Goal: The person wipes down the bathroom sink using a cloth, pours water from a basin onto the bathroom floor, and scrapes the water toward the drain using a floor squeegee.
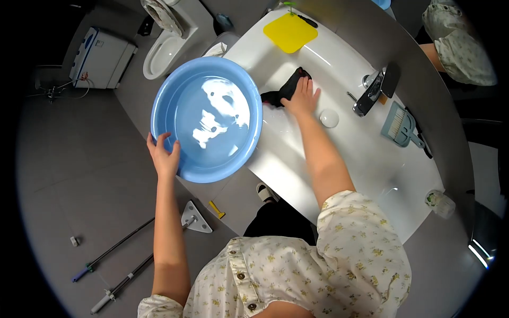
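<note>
A round blue basin [170, 87] hangs tilted at the left edge of the sink, with bright reflections on its inside. My left hand [165, 155] grips its lower left rim, thumb towards the inside and some fingers outside. Inside the white sink [366, 164], a dark, bunched cloth [289, 87] lies near the left wall. My right hand [302, 99] rests on the cloth, palm down, with fingers stretched and spread over it. Part of the cloth is hidden under the hand. A round white drain plug [329, 118] sits just right of my right wrist.
A faucet [368, 95] stands at the sink's right side, near a small dustpan and brush [401, 125] and a glass jar [440, 204]. A yellow mat [290, 33] lies at the far rim. Mop poles [127, 275] and a yellow scraper [217, 210] are on the floor.
</note>
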Demonstrator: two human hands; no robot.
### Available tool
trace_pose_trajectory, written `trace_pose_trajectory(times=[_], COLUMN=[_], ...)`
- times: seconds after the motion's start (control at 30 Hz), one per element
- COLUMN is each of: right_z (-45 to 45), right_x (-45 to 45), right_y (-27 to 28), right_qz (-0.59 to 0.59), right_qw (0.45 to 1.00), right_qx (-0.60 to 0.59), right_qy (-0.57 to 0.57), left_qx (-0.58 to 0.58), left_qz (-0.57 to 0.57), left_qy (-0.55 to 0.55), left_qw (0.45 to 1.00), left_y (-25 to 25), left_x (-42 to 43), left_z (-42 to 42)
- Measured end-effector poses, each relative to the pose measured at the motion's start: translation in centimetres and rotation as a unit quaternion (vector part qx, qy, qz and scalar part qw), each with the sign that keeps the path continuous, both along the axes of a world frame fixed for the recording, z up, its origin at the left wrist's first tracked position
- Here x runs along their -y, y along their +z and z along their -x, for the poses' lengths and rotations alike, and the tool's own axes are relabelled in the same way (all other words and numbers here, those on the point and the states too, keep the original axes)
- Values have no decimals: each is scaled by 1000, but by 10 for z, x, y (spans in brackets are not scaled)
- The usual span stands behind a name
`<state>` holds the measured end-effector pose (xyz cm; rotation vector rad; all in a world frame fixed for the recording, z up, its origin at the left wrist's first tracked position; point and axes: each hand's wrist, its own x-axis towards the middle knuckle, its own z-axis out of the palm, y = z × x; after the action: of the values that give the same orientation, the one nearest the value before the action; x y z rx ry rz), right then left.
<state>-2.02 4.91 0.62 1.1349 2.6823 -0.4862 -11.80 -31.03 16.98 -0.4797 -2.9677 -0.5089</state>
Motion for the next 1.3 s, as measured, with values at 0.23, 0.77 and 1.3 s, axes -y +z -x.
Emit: trace_pose_trajectory(times=[0.23, 0.77, 1.3], right_z=[-48, -28, -247], right_x=[50, 14, 56], right_y=[-3, -24, -16], right_qz=[-13, -15, -23], right_qw=[984, 995, 983], right_qx=[69, -87, 138], right_qy=[166, 43, 122], left_qx=[-33, 22, 49], left_qz=[44, 152, 21], left_qy=[10, -220, -301], left_qw=[998, 963, 952], left_y=[5, 24, 2], left_x=[-17, -89, -111], left_z=[-15, -74, -112])
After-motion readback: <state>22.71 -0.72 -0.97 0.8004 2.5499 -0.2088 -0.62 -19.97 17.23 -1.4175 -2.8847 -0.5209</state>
